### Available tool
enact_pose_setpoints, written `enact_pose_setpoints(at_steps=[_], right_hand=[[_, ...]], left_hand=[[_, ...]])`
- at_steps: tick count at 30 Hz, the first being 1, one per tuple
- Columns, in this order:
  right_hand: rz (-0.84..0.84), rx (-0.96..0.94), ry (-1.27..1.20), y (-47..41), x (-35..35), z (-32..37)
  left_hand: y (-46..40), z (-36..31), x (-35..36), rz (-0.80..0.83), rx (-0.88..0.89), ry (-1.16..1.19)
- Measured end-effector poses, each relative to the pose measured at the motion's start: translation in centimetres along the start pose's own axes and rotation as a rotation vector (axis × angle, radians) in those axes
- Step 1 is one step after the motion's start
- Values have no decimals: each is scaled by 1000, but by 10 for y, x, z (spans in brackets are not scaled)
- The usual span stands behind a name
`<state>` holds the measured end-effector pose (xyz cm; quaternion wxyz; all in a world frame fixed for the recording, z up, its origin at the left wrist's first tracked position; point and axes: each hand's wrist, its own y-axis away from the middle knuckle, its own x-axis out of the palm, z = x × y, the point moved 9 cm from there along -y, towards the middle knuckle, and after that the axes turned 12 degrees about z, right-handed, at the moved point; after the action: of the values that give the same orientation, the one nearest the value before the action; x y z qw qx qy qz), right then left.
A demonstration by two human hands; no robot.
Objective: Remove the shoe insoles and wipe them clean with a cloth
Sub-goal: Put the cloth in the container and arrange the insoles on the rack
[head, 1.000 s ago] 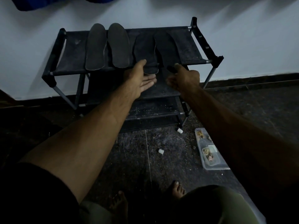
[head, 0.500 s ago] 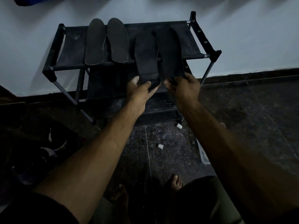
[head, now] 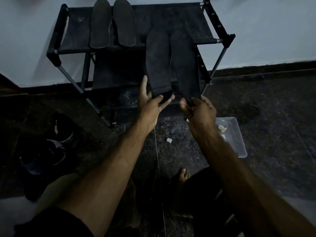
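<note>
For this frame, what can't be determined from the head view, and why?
- Wiping cloth: none can be made out; the head view is very dim.
- Heel ends of the two held insoles: covered by the left hand and right hand.
- Contents of the clear plastic container: partly hidden by the right forearm, too small to identify.
- Shoes on the floor: lost in shadow.
- Rack back edge: cut off by the top edge.

Two dark insoles [head: 158,62] [head: 185,65] are held upright side by side by their lower ends, just in front of a black shoe rack. Two more grey insoles [head: 100,24] [head: 124,23] lie flat, side by side, on its top shelf [head: 184,19].
</note>
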<state>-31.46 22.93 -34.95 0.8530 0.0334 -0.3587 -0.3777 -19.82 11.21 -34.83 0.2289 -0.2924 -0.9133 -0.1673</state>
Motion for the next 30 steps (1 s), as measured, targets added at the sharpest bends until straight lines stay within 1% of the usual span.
enact_pose_setpoints(at_steps=[4, 11, 22, 30], right_hand=[[-14, 29, -15, 13, -8, -5], [-51, 54, -24, 21, -22, -18], [-102, 101, -65, 1, -28, -42], [-153, 126, -88, -23, -38, -67]], left_hand=[[4, 4, -6, 19, 11, -18], [10, 20, -17, 8, -45, -60], [4, 43, -37, 1, -100, -129], [-5, 54, -50, -17, -132, -126]])
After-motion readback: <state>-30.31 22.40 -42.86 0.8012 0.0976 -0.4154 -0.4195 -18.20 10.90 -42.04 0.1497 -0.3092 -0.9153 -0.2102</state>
